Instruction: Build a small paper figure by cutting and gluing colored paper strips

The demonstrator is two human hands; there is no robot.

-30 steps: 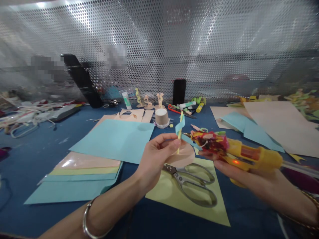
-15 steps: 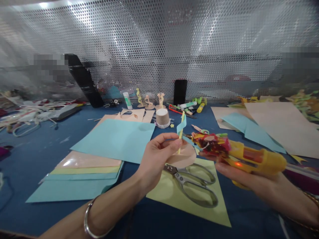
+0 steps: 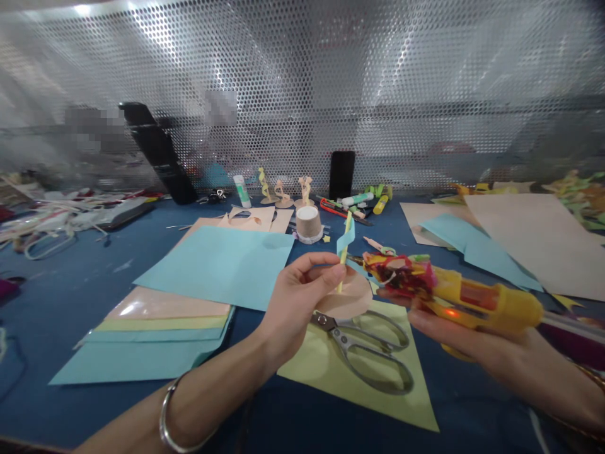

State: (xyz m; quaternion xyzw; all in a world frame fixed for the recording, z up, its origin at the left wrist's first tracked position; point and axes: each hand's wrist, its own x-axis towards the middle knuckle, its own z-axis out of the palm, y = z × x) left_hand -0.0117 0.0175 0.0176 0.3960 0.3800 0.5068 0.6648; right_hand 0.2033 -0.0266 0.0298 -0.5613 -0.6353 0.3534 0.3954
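Note:
My left hand [image 3: 302, 293] pinches a thin yellow paper stick [image 3: 345, 249] that stands up from a round beige paper disc [image 3: 352, 299]. A light-blue paper strip [image 3: 347, 237] curls around the stick's upper part. My right hand [image 3: 454, 331] is wrapped round a yellow hot glue gun [image 3: 472, 295] with an orange light lit on its side. Its nozzle [image 3: 355, 258], behind red and dark wrapping, points left at the stick, close to my left fingertips; whether it touches I cannot tell. Below the disc, grey-handled scissors [image 3: 347, 343] lie on a yellow-green paper sheet [image 3: 378, 403].
Light-blue sheets [image 3: 217, 265] and a packet of coloured paper [image 3: 155, 321] lie at left. Behind stand a small beige cup [image 3: 308, 224], small paper figures [image 3: 283, 192], a glue stick [image 3: 242, 192] and a phone [image 3: 341, 174]. More paper sheets [image 3: 534, 239] lie at right.
Both hands stay almost where they were. The blue strip and the top of the stick have shifted very slightly to the right.

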